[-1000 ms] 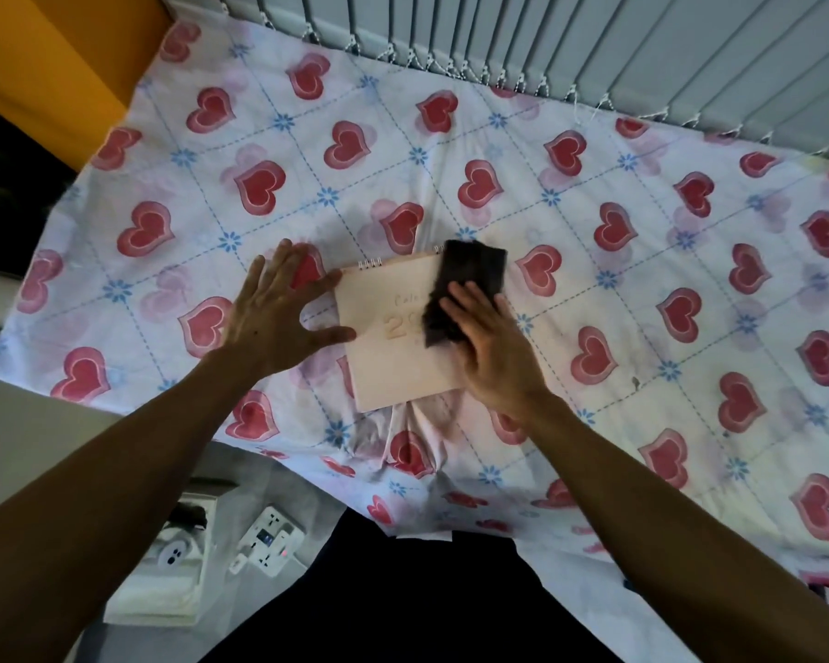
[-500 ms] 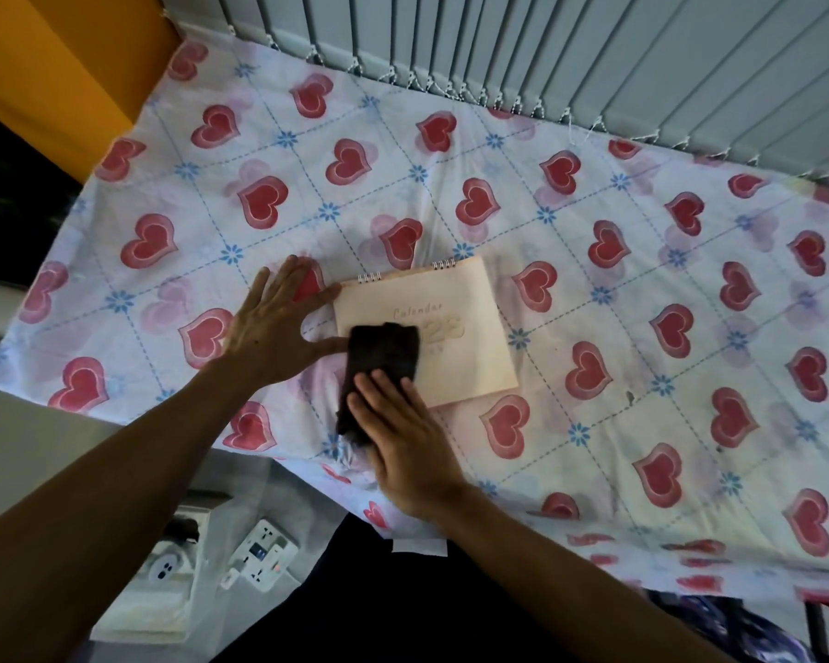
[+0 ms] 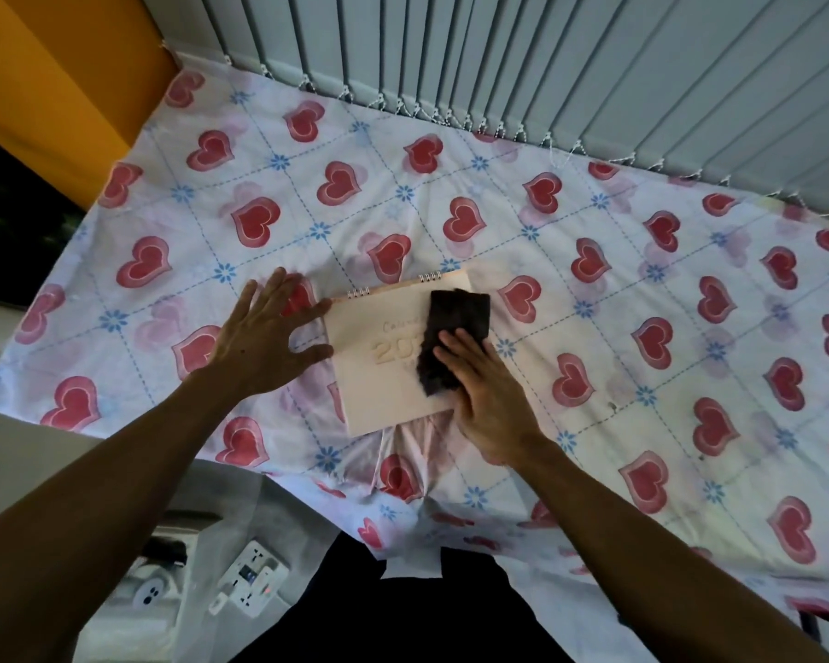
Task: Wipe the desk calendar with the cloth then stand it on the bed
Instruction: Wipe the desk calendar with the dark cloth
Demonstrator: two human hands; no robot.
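A pale pink spiral-bound desk calendar [image 3: 379, 375] lies flat on the bed [image 3: 594, 289], which is covered by a white sheet with red hearts. A dark cloth [image 3: 451, 337] rests on the calendar's right half. My right hand [image 3: 484, 390] lies flat on the cloth, pressing it against the cover. My left hand [image 3: 264, 342] is spread on the sheet at the calendar's left edge, thumb and forefinger touching that edge.
Grey vertical blinds [image 3: 546, 64] hang along the bed's far side. An orange wall [image 3: 44, 64] stands at the upper left. On the floor at the lower left lie a white power strip [image 3: 252, 579] and white boxes [image 3: 149, 586].
My right hand has swept the cloth from the calendar's lower left corner up to its right half. The left hand has stayed at the left edge.
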